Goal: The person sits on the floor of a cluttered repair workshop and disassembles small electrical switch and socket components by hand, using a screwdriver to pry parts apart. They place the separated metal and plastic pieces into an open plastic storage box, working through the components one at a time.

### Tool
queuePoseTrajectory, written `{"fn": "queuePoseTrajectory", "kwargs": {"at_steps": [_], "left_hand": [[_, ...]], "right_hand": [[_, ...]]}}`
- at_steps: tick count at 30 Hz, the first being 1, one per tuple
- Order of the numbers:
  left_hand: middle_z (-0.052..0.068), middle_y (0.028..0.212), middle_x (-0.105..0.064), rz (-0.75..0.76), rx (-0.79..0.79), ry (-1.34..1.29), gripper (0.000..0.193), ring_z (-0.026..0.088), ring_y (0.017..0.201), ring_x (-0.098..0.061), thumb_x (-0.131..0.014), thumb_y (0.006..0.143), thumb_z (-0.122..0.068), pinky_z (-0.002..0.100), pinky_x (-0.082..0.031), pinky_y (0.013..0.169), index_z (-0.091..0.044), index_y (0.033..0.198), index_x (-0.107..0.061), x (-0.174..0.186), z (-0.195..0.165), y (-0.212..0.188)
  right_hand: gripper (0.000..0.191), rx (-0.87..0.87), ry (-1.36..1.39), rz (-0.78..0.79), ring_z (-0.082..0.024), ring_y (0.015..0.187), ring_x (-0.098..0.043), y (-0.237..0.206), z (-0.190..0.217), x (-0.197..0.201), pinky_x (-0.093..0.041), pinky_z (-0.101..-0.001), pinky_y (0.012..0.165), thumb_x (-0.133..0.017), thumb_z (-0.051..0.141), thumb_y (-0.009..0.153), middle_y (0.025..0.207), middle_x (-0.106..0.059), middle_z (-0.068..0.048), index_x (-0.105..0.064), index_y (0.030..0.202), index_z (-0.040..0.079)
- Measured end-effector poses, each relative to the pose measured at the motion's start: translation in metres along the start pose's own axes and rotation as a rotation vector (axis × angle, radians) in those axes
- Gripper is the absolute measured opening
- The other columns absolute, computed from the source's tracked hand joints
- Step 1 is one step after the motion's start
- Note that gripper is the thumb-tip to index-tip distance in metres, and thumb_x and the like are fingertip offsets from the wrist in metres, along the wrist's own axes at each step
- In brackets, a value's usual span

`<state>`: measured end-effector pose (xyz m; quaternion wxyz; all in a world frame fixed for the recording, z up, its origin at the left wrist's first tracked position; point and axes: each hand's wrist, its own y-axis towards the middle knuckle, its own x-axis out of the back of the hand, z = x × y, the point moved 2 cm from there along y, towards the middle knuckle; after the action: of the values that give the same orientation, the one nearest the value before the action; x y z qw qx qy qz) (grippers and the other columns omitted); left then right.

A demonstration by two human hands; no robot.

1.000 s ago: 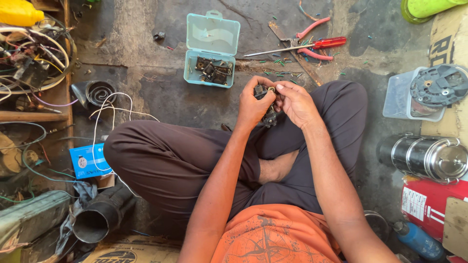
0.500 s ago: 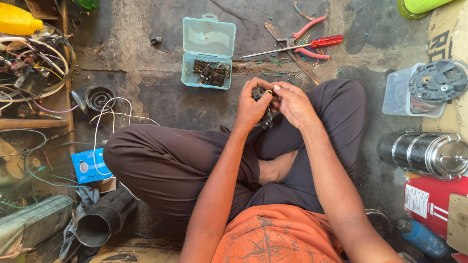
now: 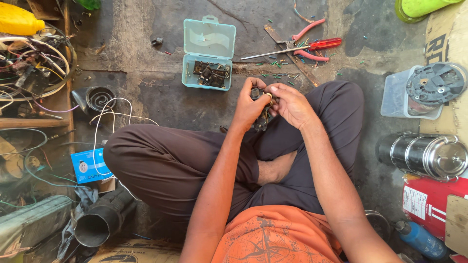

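Where open, small parts box (image 3: 208,48) half-full.

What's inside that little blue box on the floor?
The open light-blue box holds several small dark parts with metal bits, piled in its lower half. Its raised lid looks bare inside. What lies beneath the pile is covered. Both hands hold a similar dark part nearby.

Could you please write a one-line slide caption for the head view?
Seated cross-legged, left hand and right hand hold a small dark part near an open parts box.

A small dark electrical part (image 3: 260,104) sits pinched between both hands, above the lap.
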<state>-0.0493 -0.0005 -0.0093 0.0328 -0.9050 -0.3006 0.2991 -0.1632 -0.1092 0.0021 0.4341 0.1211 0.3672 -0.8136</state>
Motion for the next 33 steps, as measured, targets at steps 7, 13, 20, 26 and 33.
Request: {"fn": "queuePoseTrajectory", "kwargs": {"at_steps": [7, 13, 20, 26, 33], "left_hand": [[0.002, 0.086, -0.066, -0.149, 0.018, -0.079, 0.016, 0.009, 0.075, -0.063, -0.064, 0.085, -0.002, 0.024, -0.052, 0.067, -0.004, 0.100, -0.066, 0.010, 0.008, 0.007], [0.001, 0.083, -0.067, -0.179, -0.074, -0.005, 0.006, 0.007, 0.076, -0.063, -0.066, 0.087, -0.004, 0.023, -0.051, 0.066, -0.003, 0.092, -0.068, 0.010, 0.007, 0.005], [0.004, 0.079, -0.069, -0.329, -0.191, 0.404, 0.009, 0.010, 0.073, -0.060, -0.070, 0.081, -0.011, 0.029, -0.051, 0.066, -0.004, 0.086, -0.071, 0.003, -0.003, -0.002], [0.007, 0.086, -0.066, -0.344, -0.338, 0.547, 0.011, 0.021, 0.079, -0.064, -0.071, 0.080, -0.016, 0.033, -0.051, 0.073, -0.006, 0.086, -0.070, -0.003, -0.010, -0.007], [0.003, 0.082, -0.064, -0.386, -0.254, 0.491, 0.016, 0.013, 0.073, -0.060, -0.073, 0.079, -0.017, 0.032, -0.050, 0.065, -0.006, 0.089, -0.067, 0.003, -0.011, -0.006]], "right_hand": [[0.019, 0.141, 0.029, -0.057, -0.010, 0.070, -0.053, -0.002, 0.002, -0.002, -0.046, -0.0285, 0.061, -0.062, 0.017, 0.102, 0.089, -0.061, -0.003, -0.065, 0.111, 0.001], [0.025, 0.249, -0.392, -0.143, -0.005, 0.073, -0.057, -0.002, -0.014, -0.012, -0.044, -0.0202, 0.062, -0.071, 0.009, 0.097, 0.093, -0.067, -0.001, -0.067, 0.120, -0.001], [0.016, 0.366, -0.373, -0.176, -0.007, 0.091, -0.067, 0.006, -0.023, -0.016, -0.057, -0.0210, 0.082, -0.067, 0.001, 0.100, 0.102, -0.071, -0.004, -0.064, 0.115, -0.003], [0.015, 0.413, -0.404, -0.268, -0.006, 0.087, -0.066, 0.006, -0.025, -0.022, -0.055, -0.0208, 0.077, -0.066, -0.001, 0.098, 0.098, -0.070, -0.004, -0.064, 0.113, -0.002], [0.011, 0.361, -0.287, -0.203, -0.006, 0.074, -0.062, 0.007, -0.016, -0.018, -0.049, -0.0196, 0.064, -0.074, 0.001, 0.098, 0.090, -0.070, -0.003, -0.064, 0.103, -0.001]]}}
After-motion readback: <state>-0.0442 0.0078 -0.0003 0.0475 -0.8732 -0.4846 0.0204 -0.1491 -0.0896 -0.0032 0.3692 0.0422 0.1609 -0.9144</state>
